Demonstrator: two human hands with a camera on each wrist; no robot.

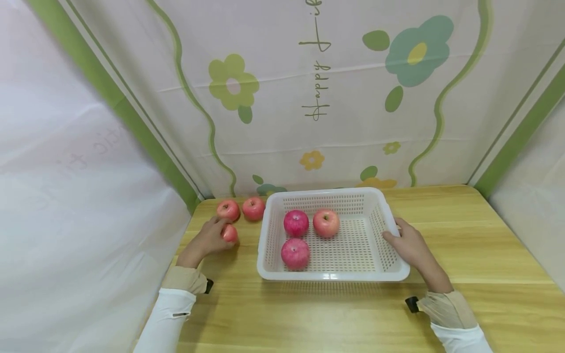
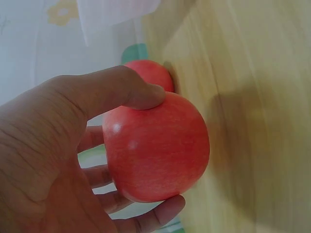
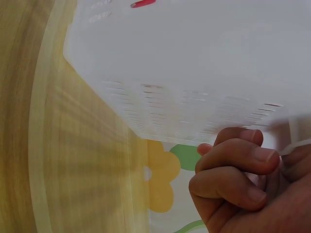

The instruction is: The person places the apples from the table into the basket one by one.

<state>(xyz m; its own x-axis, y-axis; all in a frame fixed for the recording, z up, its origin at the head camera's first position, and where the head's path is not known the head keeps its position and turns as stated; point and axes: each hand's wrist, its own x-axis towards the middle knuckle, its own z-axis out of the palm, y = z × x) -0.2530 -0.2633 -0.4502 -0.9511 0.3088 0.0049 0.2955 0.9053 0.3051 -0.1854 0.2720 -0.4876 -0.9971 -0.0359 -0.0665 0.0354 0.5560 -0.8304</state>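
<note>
My left hand [image 1: 211, 237] holds a red apple [image 2: 158, 148] at the left of the table, its thumb across one side and its fingers round the other. Just behind that hand sits another apple [image 1: 228, 210], with a further apple [image 1: 253, 209] to its right. My right hand [image 1: 409, 243] grips the right rim of a white plastic basket [image 1: 333, 276], thumb over the inner side. In the right wrist view, the curled fingers [image 3: 233, 179] lie against the basket's outside. Inside the basket, two dark pink apples [image 1: 295, 253] and a paler red apple [image 1: 326, 223] sit toward the left and back.
The wooden table [image 1: 326, 318] carries everything. A white curtain [image 1: 273, 142] with printed flowers hangs close behind the basket, and more white fabric [image 1: 79, 171] closes off the left side. Dark wrist mounts [image 1: 412, 304] stick out from both forearms.
</note>
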